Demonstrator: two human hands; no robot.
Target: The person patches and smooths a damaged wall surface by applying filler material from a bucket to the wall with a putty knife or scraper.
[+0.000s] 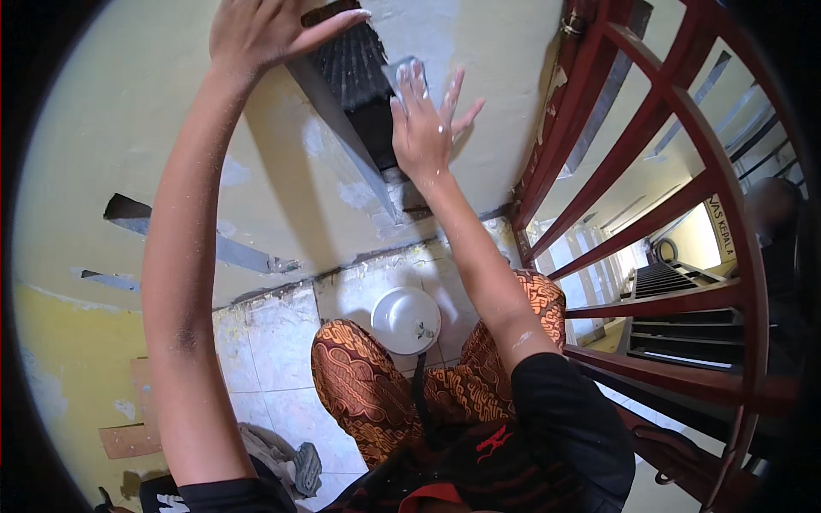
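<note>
Grey pad [395, 75] up against the cream wall [274, 175], the right hand [422, 137] right on it!
Nearest, here are the orange-and-brown patterned trousers [357, 376], knees apart, and a crumpled grey cloth [305, 468] down on the tiled floor [286, 419]; between the knees sits a round white bowl [392, 309], near the floor's edge at the wall, dark bits inside. Up the wall we go: the right hand has the pad held under its front fingers, the others splayed and dusted white, just right of a dark opening [340, 64]. Across that gap, the left hand [261, 34] is unclenched, thumb stretched out over it, fingertips cut off by the view. Dark red bars [684, 301] stand at the right, and beyond them, a person [772, 218]!
</note>
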